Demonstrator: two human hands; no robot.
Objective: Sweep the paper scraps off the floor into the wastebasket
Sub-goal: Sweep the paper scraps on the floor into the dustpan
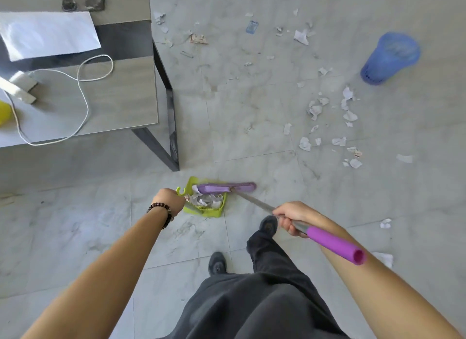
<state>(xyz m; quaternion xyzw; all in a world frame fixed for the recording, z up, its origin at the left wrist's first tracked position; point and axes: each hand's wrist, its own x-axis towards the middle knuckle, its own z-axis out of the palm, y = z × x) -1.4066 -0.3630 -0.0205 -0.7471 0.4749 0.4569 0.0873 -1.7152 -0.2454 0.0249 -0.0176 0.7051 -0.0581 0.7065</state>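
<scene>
Now my left hand [169,200] grips the dustpan [204,213] to steady it — my right hand [292,218], wrapped round the broom [222,187], pushes scraps [208,200] in.

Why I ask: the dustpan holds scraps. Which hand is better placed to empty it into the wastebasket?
Likely the left hand: it grips the dustpan handle; the right hand holds the broom.

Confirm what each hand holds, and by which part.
The left hand grips the green dustpan by its handle; the right hand grips the broom on its metal shaft, just below the purple sleeve.
</scene>
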